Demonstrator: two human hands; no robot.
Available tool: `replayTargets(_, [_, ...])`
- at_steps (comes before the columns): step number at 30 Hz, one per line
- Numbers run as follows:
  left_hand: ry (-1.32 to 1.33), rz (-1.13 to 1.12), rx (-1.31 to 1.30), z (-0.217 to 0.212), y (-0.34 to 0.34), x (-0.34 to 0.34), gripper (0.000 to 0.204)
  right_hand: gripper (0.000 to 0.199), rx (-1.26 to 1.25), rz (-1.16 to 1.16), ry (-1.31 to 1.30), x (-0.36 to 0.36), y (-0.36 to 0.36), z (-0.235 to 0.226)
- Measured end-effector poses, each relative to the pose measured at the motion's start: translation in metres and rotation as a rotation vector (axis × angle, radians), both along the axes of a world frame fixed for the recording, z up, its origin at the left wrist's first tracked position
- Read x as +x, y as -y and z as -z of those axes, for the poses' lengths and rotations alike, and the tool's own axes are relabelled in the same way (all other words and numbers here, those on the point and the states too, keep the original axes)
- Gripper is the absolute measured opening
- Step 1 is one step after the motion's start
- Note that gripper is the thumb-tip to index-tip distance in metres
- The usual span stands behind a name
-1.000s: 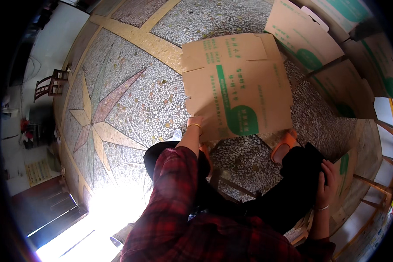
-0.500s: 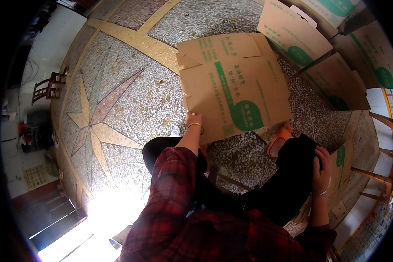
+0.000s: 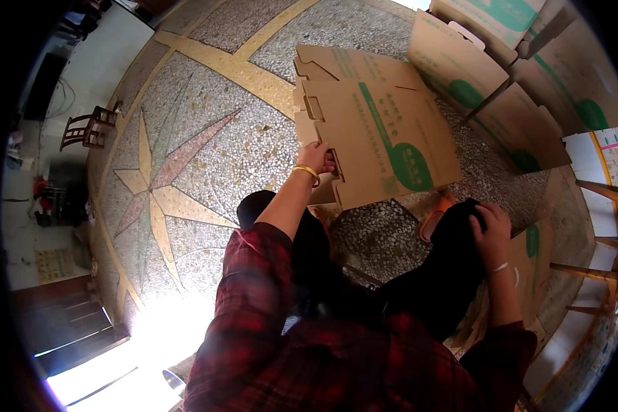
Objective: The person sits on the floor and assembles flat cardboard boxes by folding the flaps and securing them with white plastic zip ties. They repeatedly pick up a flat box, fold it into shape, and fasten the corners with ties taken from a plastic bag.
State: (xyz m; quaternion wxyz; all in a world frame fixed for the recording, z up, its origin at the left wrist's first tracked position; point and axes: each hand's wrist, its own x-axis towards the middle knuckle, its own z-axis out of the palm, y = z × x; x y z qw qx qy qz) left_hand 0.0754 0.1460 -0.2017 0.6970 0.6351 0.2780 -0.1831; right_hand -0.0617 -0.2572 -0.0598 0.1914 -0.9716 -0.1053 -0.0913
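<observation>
On the terrazzo floor [image 3: 206, 158], left hand [image 3: 316, 158] fingers clamp a flat, unfilled cardboard carton [image 3: 378, 130]; right hand [image 3: 491, 223] rests open-fingered on the knee.

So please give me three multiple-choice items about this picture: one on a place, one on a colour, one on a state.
1. Where does the left hand hold the flat cardboard box?
A. at its near left edge
B. at its far right corner
C. in the middle of the green mark

2. What colour is the bracelet on the left wrist?
A. blue
B. yellow
C. black

3. In what state is the right hand?
A. lifted in the air
B. holding a chair
C. resting on the black-clad knee

Answers:
1 A, the fingers close on the edge nearest the person, by the cut notch.
2 B, a yellow band circles the wrist.
3 C, the hand lies on the dark trouser leg, holding nothing.
</observation>
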Motion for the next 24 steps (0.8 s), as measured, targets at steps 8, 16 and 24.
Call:
replayTargets(8, [0.069, 0.097, -0.035, -0.056, 0.031, -0.008, 0.028, 0.054, 0.156, -0.498, -0.216, 0.036, -0.113, 0.003])
replayTargets(16, [0.096, 0.150, 0.054, -0.052, 0.032, -0.014, 0.028, 0.056, -0.107, -0.642, -0.153, 0.055, -0.158, 0.067])
replayTargets(24, [0.028, 0.132, 0.012, -0.024, 0.010, -0.009, 0.040, 0.046, -0.159, -0.706, 0.016, 0.056, -0.179, 0.087])
